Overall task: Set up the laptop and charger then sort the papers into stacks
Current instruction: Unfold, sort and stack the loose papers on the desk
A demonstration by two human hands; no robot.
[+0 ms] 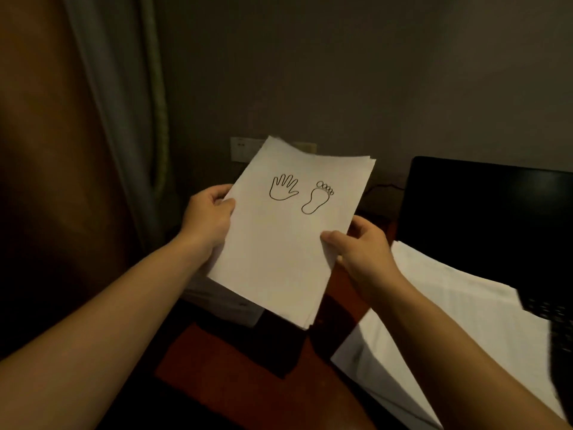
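I hold a stack of white papers [279, 249] in the air above the desk; its top sheet bears an outline of a hand and a foot. My left hand [209, 217] grips the stack's left edge, thumb on top. My right hand [359, 246] pinches the right edge, thumb on the top sheet. An open black laptop [483, 218] stands at the right, its screen dark and its keyboard partly visible at the frame edge. More white sheets [449, 308] lie on the desk in front of the laptop. No charger is clearly visible.
A reddish-brown desk [235, 377] lies below the papers. Another low pile of paper [223, 302] sits under the held stack at the left. A wall socket plate [242, 149] is behind the stack, with a thin cable [384, 186] beside the laptop. Curtains [124, 119] hang at the left.
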